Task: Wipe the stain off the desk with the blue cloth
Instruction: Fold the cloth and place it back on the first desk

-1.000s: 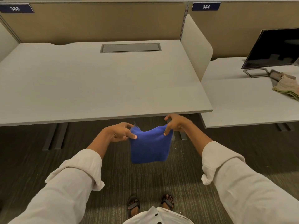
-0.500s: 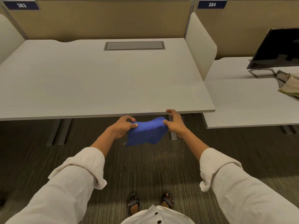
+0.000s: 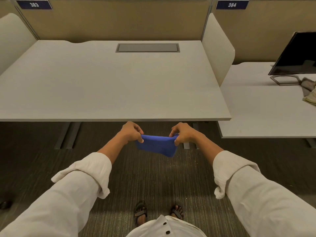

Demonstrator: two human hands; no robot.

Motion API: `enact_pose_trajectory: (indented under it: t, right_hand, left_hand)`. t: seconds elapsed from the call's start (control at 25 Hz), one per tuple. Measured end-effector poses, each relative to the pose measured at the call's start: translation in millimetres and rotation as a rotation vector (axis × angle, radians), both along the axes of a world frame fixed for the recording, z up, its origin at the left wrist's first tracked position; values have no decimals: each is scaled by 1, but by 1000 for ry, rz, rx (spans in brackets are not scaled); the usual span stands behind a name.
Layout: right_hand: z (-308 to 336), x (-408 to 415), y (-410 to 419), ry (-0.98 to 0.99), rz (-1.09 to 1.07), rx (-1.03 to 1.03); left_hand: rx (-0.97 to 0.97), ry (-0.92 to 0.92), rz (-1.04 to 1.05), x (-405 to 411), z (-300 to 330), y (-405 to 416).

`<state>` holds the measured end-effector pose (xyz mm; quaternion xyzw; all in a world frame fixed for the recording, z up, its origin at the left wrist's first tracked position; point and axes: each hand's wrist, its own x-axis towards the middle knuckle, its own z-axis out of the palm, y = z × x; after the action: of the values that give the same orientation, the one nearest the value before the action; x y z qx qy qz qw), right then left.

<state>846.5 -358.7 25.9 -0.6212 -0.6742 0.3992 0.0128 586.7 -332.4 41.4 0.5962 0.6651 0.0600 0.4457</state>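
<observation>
The blue cloth [image 3: 158,145] hangs folded between both hands, just below and in front of the desk's front edge. My left hand [image 3: 131,132] pinches its left top corner and my right hand [image 3: 182,135] pinches its right top corner. The grey desk [image 3: 109,86] labelled 383 lies ahead. No stain shows on its surface in this view.
A grey cable tray lid [image 3: 147,47] sits at the desk's back. A beige divider panel [image 3: 218,48] separates it from the neighbouring desk [image 3: 263,108], which holds a monitor [image 3: 297,53] and folded cloths [image 3: 309,93]. Dark carpet lies underfoot.
The cloth has been gathered shorter and pulled taut between the hands, which rose toward the desk edge. The view shifted slightly left and closer.
</observation>
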Motion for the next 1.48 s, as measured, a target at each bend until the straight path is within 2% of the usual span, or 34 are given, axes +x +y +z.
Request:
enact_pose_trajectory:
  t: [0.32,0.44,0.56,0.68,0.8,0.92,1.04,1.2,1.28,1.36,1.48]
  right_hand:
    - [-2,7,9,249,-67,90]
    - [0,11,11,225,-34,160]
    - [2,17,15,166,37,201]
    - [0,19,19,129,46,255]
    - [0,25,24,113,67,325]
    - [3,32,33,115,134,335]
    - [3,40,41,189,124,301]
    - [8,32,46,471,-120,282]
    - [12,15,54,557,-226,331]
    - [15,-5,64,572,-289,373]
    - [14,-30,83,504,-285,372]
  left_hand:
    - [56,-44,-29,-5,1,2]
    - [73,-40,-87,-7,0,4]
    - [3,-81,-152,-10,2,6]
    - [-68,17,-273,-7,4,8]
    - [-12,158,-362,3,3,7]
    - [40,133,-317,7,3,5]
    - [24,-40,-217,-1,3,6]
    - [-63,-596,98,-8,10,5]
    - [-95,-803,221,-7,10,6]
    - [-111,-881,331,-7,7,9]
    - [-80,-888,498,-17,-1,13]
